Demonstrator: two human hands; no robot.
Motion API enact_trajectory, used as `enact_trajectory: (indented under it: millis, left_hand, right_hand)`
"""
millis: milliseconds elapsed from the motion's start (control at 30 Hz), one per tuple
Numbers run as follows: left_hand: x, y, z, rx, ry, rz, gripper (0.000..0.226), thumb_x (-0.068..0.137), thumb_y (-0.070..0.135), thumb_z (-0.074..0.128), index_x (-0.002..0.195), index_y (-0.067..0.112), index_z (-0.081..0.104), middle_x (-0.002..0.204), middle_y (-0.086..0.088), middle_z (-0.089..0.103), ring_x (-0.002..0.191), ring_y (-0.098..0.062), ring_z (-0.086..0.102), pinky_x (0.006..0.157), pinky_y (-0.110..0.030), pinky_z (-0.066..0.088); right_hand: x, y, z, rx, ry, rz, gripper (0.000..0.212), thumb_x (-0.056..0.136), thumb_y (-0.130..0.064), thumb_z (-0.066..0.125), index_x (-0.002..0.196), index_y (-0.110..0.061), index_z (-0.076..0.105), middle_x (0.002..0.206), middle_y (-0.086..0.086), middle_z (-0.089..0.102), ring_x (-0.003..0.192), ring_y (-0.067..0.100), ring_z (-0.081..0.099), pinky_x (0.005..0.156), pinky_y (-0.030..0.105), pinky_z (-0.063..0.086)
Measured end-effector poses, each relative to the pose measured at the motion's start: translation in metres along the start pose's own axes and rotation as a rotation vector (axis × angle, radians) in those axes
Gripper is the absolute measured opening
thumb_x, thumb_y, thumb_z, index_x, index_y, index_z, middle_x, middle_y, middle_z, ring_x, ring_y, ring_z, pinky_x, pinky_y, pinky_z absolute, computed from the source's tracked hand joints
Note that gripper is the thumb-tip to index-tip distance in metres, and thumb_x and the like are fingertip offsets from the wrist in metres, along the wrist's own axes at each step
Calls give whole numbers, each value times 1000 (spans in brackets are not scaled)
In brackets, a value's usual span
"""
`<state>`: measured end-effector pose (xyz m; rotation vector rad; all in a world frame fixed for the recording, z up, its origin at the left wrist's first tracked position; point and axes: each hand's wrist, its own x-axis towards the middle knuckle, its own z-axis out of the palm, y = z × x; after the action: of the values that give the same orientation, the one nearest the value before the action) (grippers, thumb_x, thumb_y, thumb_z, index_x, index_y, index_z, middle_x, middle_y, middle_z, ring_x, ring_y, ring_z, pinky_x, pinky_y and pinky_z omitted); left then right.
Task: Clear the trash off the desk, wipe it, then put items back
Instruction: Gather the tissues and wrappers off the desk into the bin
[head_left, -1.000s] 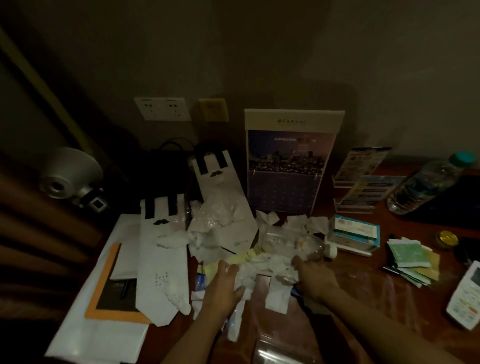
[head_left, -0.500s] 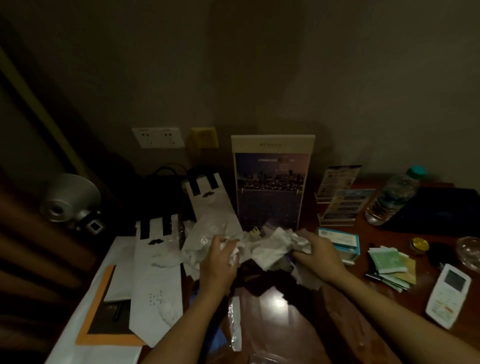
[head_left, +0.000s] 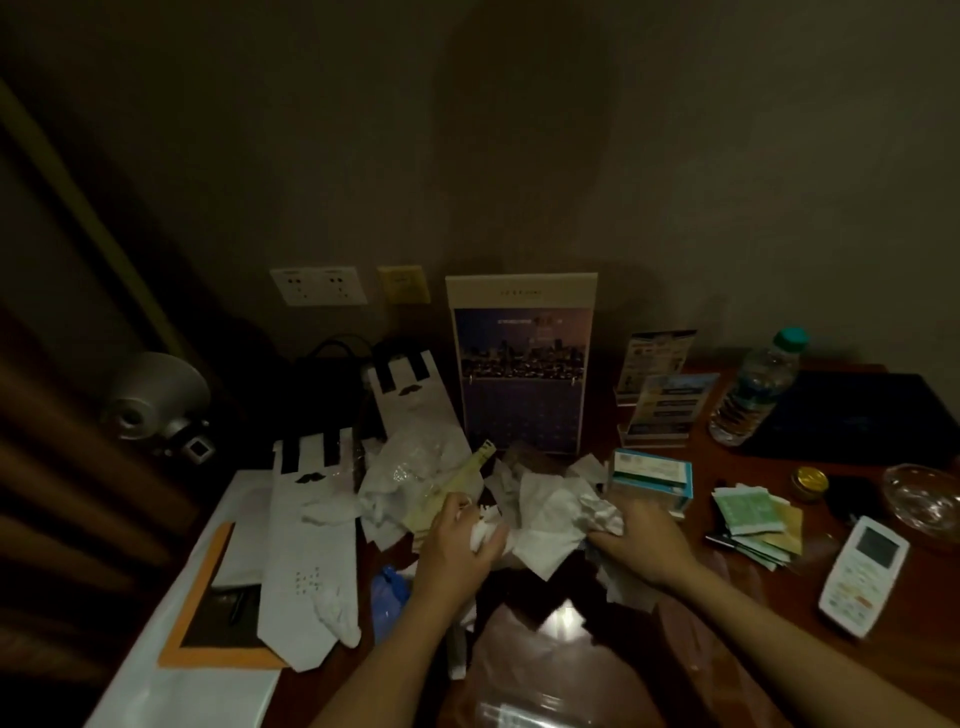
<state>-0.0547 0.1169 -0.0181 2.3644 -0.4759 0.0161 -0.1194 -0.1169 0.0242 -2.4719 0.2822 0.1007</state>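
The left hand (head_left: 457, 543) curls its fingers round a crumpled white tissue wad (head_left: 485, 530); the right hand (head_left: 644, 545) clutches a second crumpled white tissue (head_left: 602, 512). Both lie amid the white paper trash heap (head_left: 545, 514) on the reddish-brown wooden desk (head_left: 883, 670), before the upright city-photo calendar (head_left: 522, 374).

Both forearms bare, stretched forward, angled inward; left hand (head_left: 452, 545) knuckles up, fingers curled round crumpled tissue (head_left: 484, 529); right hand (head_left: 641, 543) knuckles up, gripping tissue wad (head_left: 602, 512).
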Motion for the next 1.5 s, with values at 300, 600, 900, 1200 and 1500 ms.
enact_trajectory:
  millis: [300, 600, 900, 1200, 1500]
  left_hand:
    - [-14, 31, 15, 47, -32, -85, 22, 85, 14, 62, 106, 9, 55, 117, -1, 43, 91, -20, 55, 78, -36, 51]
    - [-28, 79, 21, 11, 78, -95, 18, 87, 7, 60, 102, 6, 52, 111, 5, 38, 79, -11, 48, 68, -15, 36]
    - [-26, 84, 16, -4, -7, 3, 29, 83, 3, 61, 109, 11, 53, 115, 3, 40, 89, -14, 52, 72, -17, 38]
    - [-29, 110, 25, 30, -135, 155, 27, 89, 13, 57, 115, 13, 53, 121, -2, 41, 92, -22, 55, 71, -28, 45]
    - [-56, 168, 57, 30, -249, 263, 23, 87, 16, 60, 109, 18, 53, 118, -1, 41, 95, -24, 55, 78, -36, 51]
  right_hand:
    - [-10, 36, -25, 9, -81, -27, 48, 78, -45, 62, 120, -22, 55, 117, 0, 62, 108, 21, 59, 83, 30, 47]
    - [-20, 53, -48, 119, 64, 23, 33, 78, -19, 68, 107, -16, 52, 94, 10, 67, 86, 33, 63, 69, 38, 50]
    - [-59, 59, -70, 173, 205, 150, 30, 80, -18, 68, 108, -23, 58, 97, 0, 66, 90, 21, 60, 75, 35, 49]
    - [-110, 58, -78, 11, 287, 285, 47, 83, -21, 66, 129, -15, 54, 116, 11, 64, 104, 30, 59, 78, 31, 44]
    - [-187, 91, -102, -33, 351, 397, 33, 81, -27, 66, 112, -21, 59, 108, 9, 67, 100, 33, 61, 74, 34, 45]
